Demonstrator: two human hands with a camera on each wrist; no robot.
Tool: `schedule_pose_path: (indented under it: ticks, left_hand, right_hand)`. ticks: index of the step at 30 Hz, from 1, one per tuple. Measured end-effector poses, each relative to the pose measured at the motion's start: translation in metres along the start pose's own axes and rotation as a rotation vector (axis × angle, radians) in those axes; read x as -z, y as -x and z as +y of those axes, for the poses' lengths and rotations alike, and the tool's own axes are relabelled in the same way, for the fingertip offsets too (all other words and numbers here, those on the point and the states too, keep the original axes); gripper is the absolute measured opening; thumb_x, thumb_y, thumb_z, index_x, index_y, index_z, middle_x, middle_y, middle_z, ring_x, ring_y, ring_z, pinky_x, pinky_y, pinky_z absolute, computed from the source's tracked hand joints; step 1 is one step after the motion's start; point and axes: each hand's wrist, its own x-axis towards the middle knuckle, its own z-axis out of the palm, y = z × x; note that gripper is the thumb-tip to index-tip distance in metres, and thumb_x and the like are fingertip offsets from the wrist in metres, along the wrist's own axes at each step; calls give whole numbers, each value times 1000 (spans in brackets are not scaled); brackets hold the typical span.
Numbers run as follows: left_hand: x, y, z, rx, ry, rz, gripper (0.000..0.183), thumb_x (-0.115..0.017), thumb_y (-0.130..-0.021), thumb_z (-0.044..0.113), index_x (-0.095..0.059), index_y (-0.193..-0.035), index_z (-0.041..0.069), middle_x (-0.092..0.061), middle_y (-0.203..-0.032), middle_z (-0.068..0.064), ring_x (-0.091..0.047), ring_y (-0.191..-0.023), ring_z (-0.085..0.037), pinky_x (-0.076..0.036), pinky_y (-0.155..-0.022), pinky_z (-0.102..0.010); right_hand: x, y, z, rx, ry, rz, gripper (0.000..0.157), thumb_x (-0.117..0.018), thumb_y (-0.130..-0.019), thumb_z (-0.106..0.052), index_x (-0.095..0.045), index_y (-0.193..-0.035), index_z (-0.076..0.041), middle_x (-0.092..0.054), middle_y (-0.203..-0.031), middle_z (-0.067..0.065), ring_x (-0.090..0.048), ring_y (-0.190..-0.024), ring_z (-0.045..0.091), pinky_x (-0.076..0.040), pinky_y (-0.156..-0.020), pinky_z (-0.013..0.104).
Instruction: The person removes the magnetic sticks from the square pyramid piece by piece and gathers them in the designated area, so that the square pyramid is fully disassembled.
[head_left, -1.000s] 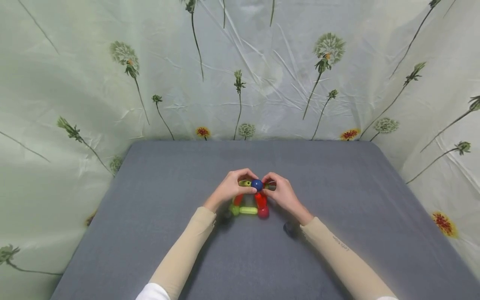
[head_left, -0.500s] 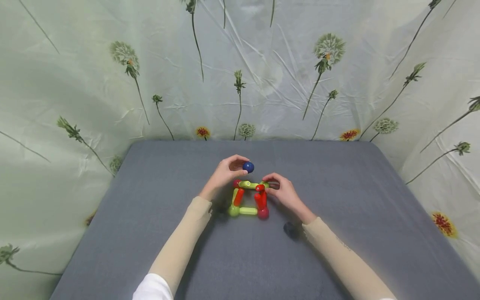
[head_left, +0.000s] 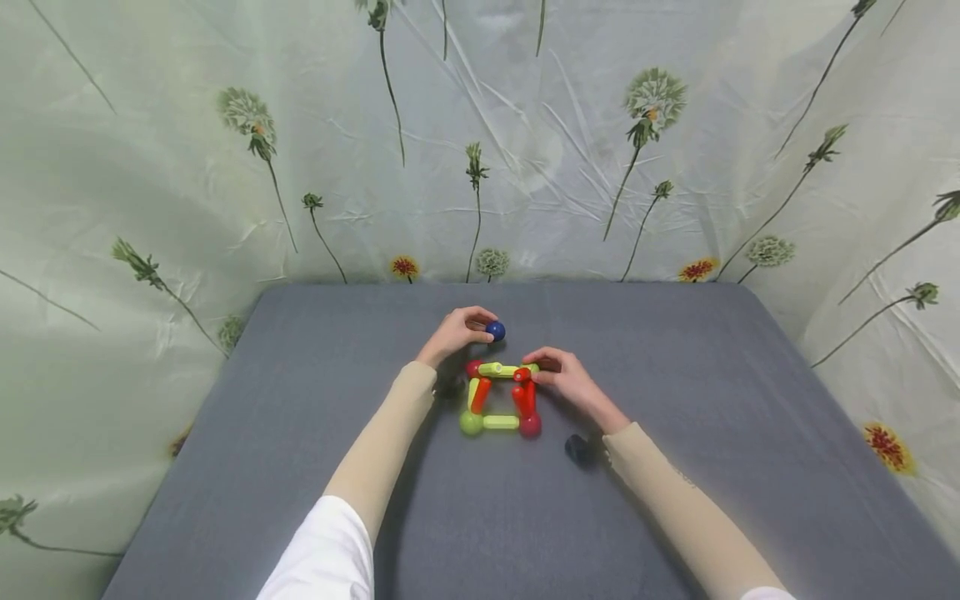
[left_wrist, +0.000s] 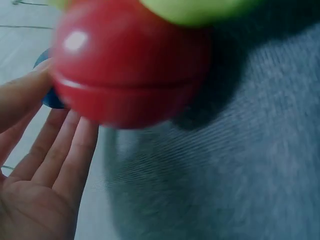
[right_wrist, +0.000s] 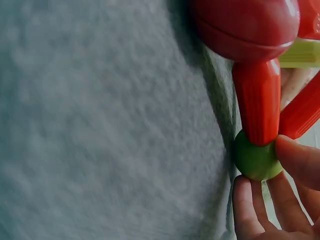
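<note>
My left hand (head_left: 455, 332) holds a blue ball (head_left: 496, 331) between thumb and fingers, beyond the far side of a frame of magnetic rods and balls. In the left wrist view, a red ball (left_wrist: 130, 65) in the foreground partly hides the blue ball (left_wrist: 54, 97). The four-sided frame has red and green balls at its corners, with a yellow-green rod (head_left: 501, 422) along the near side. Red rods (head_left: 481, 395) and a yellow-green one lean up from the corners. My right hand (head_left: 567, 379) pinches the green ball (right_wrist: 255, 157) at the far right corner, below a leaning red rod (right_wrist: 302, 110).
The frame stands on a grey cloth-covered table (head_left: 337, 358). Behind it hangs a pale curtain (head_left: 555, 167) printed with flowers. A small dark object (head_left: 577, 450) shows beside my right wrist.
My left hand has lifted the blue ball off the raised rod ends and carried it away to the far left, then slightly farther back. My right hand stays at the far right corner.
</note>
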Motion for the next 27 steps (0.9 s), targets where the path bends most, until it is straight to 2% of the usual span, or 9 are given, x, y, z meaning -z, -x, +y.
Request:
schedule_pose_path:
  ticks: [9,16,21,24,27]
  left_hand:
    - [-8,-14,-10,4,-27,44,32,-72,-85,5,-66,-116,4,-65,-111,-13,-61,-102,-24,-47,-89,-37]
    - [-7,-13,-13,-1,-15,34,34,-70,-86,4,-64,-119,4,-64,-116,-13,-59,-106,-25,-47,-90,-37]
    - [-1,-6,-15,-28,66,50,40,-68,-87,1,-58,-126,2,-59,-125,-15,-58,-110,-28,-47,-91,-38]
    - [3,4,-16,-102,136,58,39,-67,-87,-1,-56,-125,-4,-58,-123,-21,-57,-109,-33,-48,-89,-39]
    - [6,19,-13,-178,208,-4,33,-64,-88,-5,-57,-119,-9,-58,-118,-27,-57,-107,-38,-50,-86,-37]
  right_hand:
    - [4,-3,5,-29,-48,-11,27,-56,-93,2,-59,-120,5,-59,-119,18,-54,-110,30,-43,-96,42]
    - [3,-3,5,-26,-74,-12,27,-57,-92,1,-59,-119,5,-59,-120,19,-54,-109,29,-42,-97,42]
    - [2,-4,9,-7,-107,-20,27,-56,-93,2,-57,-119,7,-60,-118,18,-56,-107,27,-45,-92,33]
    - [2,-5,10,-5,-125,-18,27,-56,-92,3,-57,-119,8,-60,-117,18,-56,-104,25,-46,-89,29]
    - [3,-4,10,-2,-134,-13,28,-57,-92,3,-57,-119,8,-61,-116,17,-56,-103,24,-46,-87,27]
